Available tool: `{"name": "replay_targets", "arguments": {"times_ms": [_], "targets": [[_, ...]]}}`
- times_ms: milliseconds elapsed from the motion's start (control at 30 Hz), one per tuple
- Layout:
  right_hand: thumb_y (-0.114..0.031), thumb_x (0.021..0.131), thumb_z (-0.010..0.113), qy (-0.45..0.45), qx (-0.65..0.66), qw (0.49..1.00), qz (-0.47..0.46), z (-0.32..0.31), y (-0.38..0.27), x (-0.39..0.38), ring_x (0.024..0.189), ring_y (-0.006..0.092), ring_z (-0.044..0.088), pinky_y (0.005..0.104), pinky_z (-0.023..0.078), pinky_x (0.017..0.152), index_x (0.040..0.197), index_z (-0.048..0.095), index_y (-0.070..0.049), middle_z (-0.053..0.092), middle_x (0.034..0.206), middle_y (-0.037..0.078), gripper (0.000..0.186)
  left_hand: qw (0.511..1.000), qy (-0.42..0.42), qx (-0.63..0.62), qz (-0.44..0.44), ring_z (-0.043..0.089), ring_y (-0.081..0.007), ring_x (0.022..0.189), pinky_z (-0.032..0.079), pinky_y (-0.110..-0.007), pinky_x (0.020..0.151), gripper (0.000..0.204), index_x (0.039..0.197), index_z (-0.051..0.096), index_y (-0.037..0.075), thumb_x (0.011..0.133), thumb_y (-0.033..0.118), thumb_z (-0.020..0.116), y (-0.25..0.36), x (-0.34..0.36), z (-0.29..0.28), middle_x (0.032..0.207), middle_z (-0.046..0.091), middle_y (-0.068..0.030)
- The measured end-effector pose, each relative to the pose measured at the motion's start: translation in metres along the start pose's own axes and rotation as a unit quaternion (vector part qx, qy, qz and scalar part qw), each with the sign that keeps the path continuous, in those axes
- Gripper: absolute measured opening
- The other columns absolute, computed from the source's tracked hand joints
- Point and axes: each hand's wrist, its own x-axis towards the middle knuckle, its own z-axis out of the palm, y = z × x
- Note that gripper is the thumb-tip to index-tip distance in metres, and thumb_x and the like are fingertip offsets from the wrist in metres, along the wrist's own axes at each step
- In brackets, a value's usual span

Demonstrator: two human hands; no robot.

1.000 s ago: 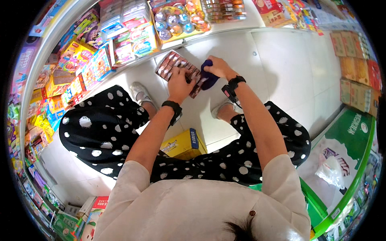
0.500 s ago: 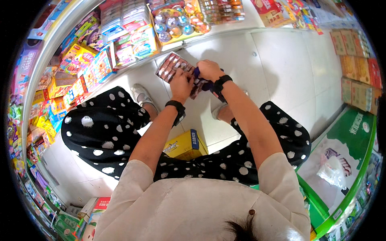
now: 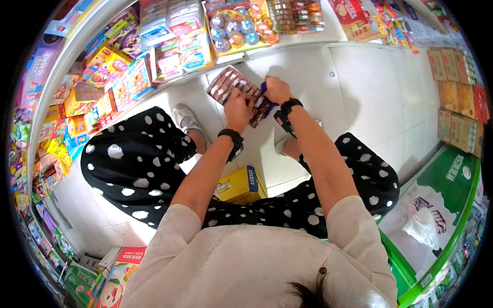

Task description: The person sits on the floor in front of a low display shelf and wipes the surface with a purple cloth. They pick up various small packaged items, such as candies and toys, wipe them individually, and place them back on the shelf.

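Note:
Above the floor between my feet is a flat rectangular pack (image 3: 224,83) with rows of brown and white pieces, tilted with its lower end toward the right. My left hand (image 3: 239,109) is closed on its middle, the fingers bent over its face. At the pack's right edge my right hand (image 3: 278,90) is clenched round a bunched dark purple cloth (image 3: 270,107), part of which hangs below the fist against the pack. The right fingers are partly hidden. Black bands circle both wrists.
Low shelves with colourful snack boxes (image 3: 134,79) and a tray of round capsules (image 3: 241,28) curve along the front and left. A yellow box (image 3: 240,187) stands on the floor between my legs. Stacked cartons (image 3: 454,97) and a green-edged display stand (image 3: 444,179) are at right.
The purple cloth and my right hand have shifted slightly right along the pack, showing more of its lower end. My left hand keeps its hold. The whole view has shifted a little.

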Motion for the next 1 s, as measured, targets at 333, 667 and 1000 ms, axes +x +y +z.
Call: {"name": "replay_targets", "arguments": {"times_ms": [333, 667, 1000], "targets": [[-0.025, 0.081, 0.078, 0.066, 0.049, 0.990, -0.111, -0.049, -0.017, 0.004, 0.103, 0.0359, 0.067, 0.0478, 0.052, 0.086, 0.106, 0.064, -0.008, 0.071, 0.103, 0.014, 0.034, 0.996, 0.074, -0.030, 0.028, 0.055, -0.0336, 0.106, 0.046, -0.045, 0.089, 0.030, 0.108, 0.066, 0.007, 0.079, 0.008, 0.074, -0.009, -0.027, -0.021, 0.108, 0.056, -0.0101], [-0.021, 0.078, 0.080, 0.038, -0.006, 0.998, -0.041, -0.026, -0.070, 0.017, 0.108, 0.0316, 0.068, 0.0518, 0.047, 0.096, 0.113, 0.066, -0.011, 0.074, 0.104, 0.012, 0.039, 0.994, -0.036, 0.087, 0.054, 0.034, -0.0321, 0.141, 0.031, -0.053, 0.105, 0.067, 0.144, 0.049, 0.008, 0.082, 0.018, 0.071, -0.003, -0.052, -0.016, 0.149, 0.045, -0.0083], [-0.011, 0.084, 0.067, -0.005, -0.033, 0.999, -0.013, -0.040, -0.086, 0.018, 0.099, 0.0304, 0.072, 0.0489, 0.047, 0.091, 0.087, 0.078, -0.011, 0.076, 0.102, 0.012, 0.012, 0.994, -0.027, 0.096, 0.050, 0.029, -0.0363, 0.145, 0.029, -0.055, 0.107, 0.072, 0.145, 0.044, 0.004, 0.080, 0.018, 0.072, -0.001, -0.067, -0.005, 0.152, 0.040, -0.0129]]}}
